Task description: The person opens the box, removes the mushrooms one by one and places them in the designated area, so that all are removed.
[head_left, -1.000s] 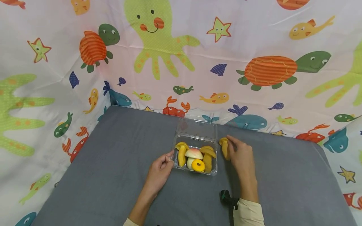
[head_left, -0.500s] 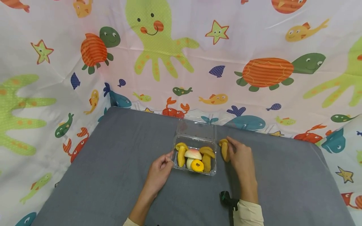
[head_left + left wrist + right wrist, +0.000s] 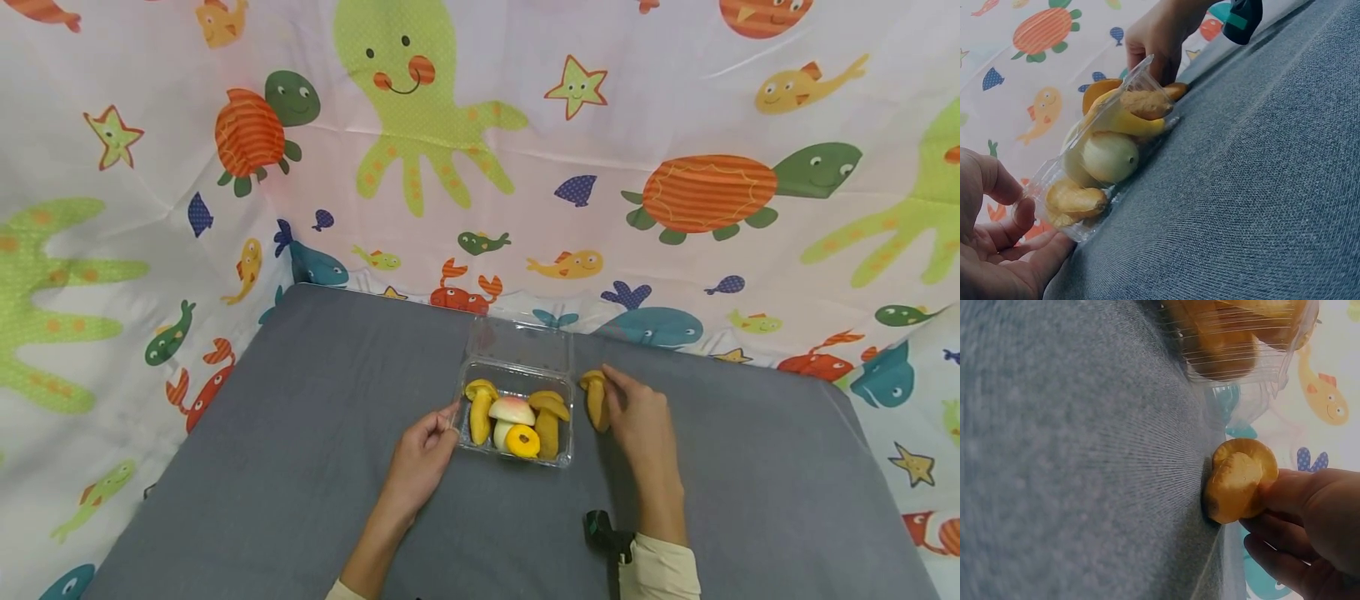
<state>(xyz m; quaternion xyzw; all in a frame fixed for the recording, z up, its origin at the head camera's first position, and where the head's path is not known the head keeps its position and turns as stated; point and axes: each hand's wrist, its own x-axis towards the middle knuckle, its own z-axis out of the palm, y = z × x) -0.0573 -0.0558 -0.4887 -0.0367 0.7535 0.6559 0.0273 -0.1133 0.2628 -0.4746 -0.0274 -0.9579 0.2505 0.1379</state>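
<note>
A clear plastic clamshell box (image 3: 516, 367) lies with its lid folded back, holding several toy mushrooms. Inside are a yellow mushroom (image 3: 480, 412) at the left, a white one with a pinkish cap (image 3: 513, 409), a small yellow ring-shaped piece (image 3: 522, 441) and a brown-yellow mushroom (image 3: 548, 423) at the right. My left hand (image 3: 422, 448) pinches the box's left rim between thumb and fingers, close up in the left wrist view. Just right of the box, my right hand (image 3: 641, 421) holds another brown-yellow mushroom (image 3: 1235, 487) by its side, stem low against the cloth in the right wrist view.
Grey cloth (image 3: 337, 383) covers the table. Behind and at both sides hangs a white curtain (image 3: 510, 200) printed with sea animals. A small black device (image 3: 600, 527) is strapped at the right wrist. The transparent lid (image 3: 517, 340) extends toward the curtain.
</note>
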